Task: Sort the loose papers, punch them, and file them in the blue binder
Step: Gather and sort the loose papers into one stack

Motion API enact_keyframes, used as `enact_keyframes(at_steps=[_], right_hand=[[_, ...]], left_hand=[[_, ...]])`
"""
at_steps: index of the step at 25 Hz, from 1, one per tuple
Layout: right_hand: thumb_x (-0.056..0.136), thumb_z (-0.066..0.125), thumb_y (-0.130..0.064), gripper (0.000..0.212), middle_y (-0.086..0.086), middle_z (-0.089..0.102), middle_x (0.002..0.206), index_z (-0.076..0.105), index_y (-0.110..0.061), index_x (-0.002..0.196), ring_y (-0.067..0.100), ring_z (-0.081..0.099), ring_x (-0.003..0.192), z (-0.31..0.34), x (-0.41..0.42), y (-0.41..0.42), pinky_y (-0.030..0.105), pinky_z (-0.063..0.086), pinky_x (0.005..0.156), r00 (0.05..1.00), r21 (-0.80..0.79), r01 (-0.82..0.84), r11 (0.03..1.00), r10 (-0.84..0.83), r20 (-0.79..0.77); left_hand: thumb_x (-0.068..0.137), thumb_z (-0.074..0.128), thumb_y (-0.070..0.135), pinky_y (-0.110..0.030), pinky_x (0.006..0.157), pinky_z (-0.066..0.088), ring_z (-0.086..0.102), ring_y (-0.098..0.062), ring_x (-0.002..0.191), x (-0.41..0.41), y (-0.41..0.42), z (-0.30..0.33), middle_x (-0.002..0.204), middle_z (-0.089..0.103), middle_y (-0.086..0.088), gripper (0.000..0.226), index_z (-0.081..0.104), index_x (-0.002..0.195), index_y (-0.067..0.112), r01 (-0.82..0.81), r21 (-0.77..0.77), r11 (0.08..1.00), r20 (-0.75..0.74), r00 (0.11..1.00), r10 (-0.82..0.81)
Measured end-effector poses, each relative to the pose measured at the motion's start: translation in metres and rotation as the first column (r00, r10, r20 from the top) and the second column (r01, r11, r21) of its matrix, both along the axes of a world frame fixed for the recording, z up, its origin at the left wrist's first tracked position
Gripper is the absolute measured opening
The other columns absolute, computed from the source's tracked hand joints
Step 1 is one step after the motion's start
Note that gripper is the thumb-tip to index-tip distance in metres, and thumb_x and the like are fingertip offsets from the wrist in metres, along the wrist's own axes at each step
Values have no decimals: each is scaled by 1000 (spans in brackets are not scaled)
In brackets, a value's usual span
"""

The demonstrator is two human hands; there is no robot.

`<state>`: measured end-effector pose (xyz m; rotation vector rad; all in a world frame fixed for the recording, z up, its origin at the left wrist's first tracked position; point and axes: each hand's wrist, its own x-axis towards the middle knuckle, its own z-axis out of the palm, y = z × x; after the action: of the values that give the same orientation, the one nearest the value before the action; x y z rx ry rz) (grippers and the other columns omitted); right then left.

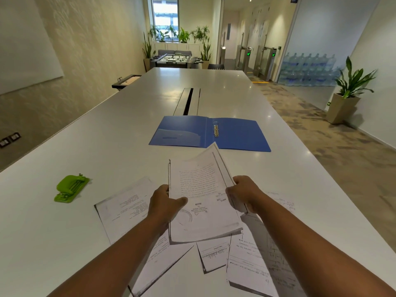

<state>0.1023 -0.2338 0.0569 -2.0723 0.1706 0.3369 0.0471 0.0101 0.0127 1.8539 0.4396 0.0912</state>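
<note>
I hold a stack of printed papers (201, 202) above the white table (107, 159). My left hand (165, 202) grips its left edge, thumb on top of the top sheet. My right hand (244, 192) grips the right edge. Several loose papers (122, 209) lie spread on the table under and around my arms. The blue binder (235, 133) lies open flat beyond the stack, its metal rings (216, 130) in the middle. A green hole punch (70, 188) sits on the table to the left.
A cable slot (188, 101) runs down the table's centre behind the binder. The table's right edge borders a carpeted walkway with a potted plant (351, 91). A foosball table (174, 60) stands far beyond the table's end.
</note>
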Motion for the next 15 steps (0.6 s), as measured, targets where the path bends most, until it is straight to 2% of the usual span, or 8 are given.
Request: enact_keyframes(at_steps=[3, 4, 6, 8, 10, 11, 13, 15], right_hand=[[94, 62, -8, 8, 5, 73, 100, 69, -10, 99, 18, 70, 81, 5, -8, -9, 27, 57, 65, 995, 11, 22, 1000, -23, 102], [94, 62, -9, 8, 2, 74, 97, 69, -13, 95, 16, 71, 77, 9, -11, -12, 23, 55, 59, 991, 49, 32, 998, -38, 130], [96, 61, -12, 12, -4, 76, 93, 69, -19, 92, 14, 74, 71, 20, -16, -14, 20, 55, 51, 980, 138, 40, 990, -66, 189], [99, 60, -16, 17, -11, 76, 95, 69, -27, 91, 10, 75, 73, 31, -24, -10, 17, 55, 54, 956, 185, 21, 982, -74, 283], [101, 59, -24, 18, -23, 71, 92, 66, -35, 88, 3, 71, 76, 42, -33, -2, 13, 50, 56, 912, 123, -1, 992, -49, 408], [101, 58, -28, 19, -25, 70, 87, 65, -36, 87, 1, 69, 74, 47, -38, 2, 12, 49, 55, 881, 65, -9, 998, -23, 473], [101, 55, -31, 19, -20, 69, 77, 66, -33, 85, 3, 67, 66, 54, -47, 12, 17, 52, 53, 793, -76, -7, 997, 52, 607], [101, 54, -29, 19, -13, 68, 72, 65, -27, 87, 9, 62, 59, 57, -57, 22, 25, 54, 54, 692, -230, 17, 973, 155, 705]], left_hand=[[75, 85, 5, -32, 68, 62, 72, -20, 92, 1, 3, 9, 115, 69, -8, 58, 56, 124, 16, -31, -218, 975, -3, 1000, 31], [77, 84, 9, -29, 71, 60, 68, -20, 100, 2, 3, 16, 124, 63, -8, 68, 49, 134, 17, -44, -116, 992, 18, 999, 47], [82, 82, 23, -38, 92, 54, 53, -24, 124, 4, -1, 30, 148, 44, -7, 79, 38, 147, 20, -52, 192, 980, 94, 995, 35], [85, 79, 33, -33, 103, 47, 40, -22, 136, 2, -16, 53, 156, 33, -4, 76, 40, 149, 20, -24, 315, 949, 209, 977, -44], [88, 75, 38, -11, 85, 47, 47, -11, 122, -1, -37, 78, 148, 44, 1, 67, 45, 146, 22, 117, 182, 976, 260, 952, -163], [88, 74, 42, -6, 74, 48, 53, -5, 112, -4, -48, 91, 141, 51, 5, 66, 45, 145, 26, 197, 67, 978, 261, 943, -208], [86, 73, 50, -13, 69, 53, 59, -2, 107, -8, -65, 111, 131, 58, 13, 63, 45, 140, 34, 297, -119, 947, 288, 923, -254], [77, 75, 59, -27, 84, 56, 59, -6, 113, -12, -77, 125, 129, 58, 18, 76, 45, 142, 32, 342, -244, 908, 323, 911, -256]])
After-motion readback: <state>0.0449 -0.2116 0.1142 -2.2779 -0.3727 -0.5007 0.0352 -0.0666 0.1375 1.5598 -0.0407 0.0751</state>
